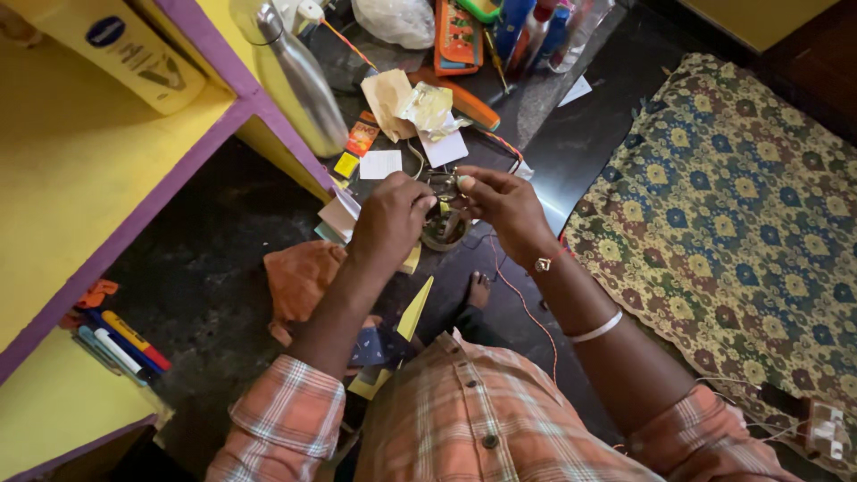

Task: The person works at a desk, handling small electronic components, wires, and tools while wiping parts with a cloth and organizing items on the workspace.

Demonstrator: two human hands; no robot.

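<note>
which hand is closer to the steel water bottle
Left. The left hand sits below and just right of the steel water bottle, near its base. The right hand is further right, past the small object both hands hold.

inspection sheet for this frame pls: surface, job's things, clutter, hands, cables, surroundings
Surface: dark polished stone floor, littered at the top.
Job's things: small dark metal piece with a round ring, held between both hands; detail too small to tell.
Clutter: steel bottle, crumpled paper scraps, white card, orange cloth, yellow paper pieces, marker pens.
Hands: left hand and right hand both pinch the piece.
Cables: thin red thread trailing below the right wrist; white plug and cord at lower right.
Surroundings: yellow shelf with purple edge, floral patterned mat.
</note>
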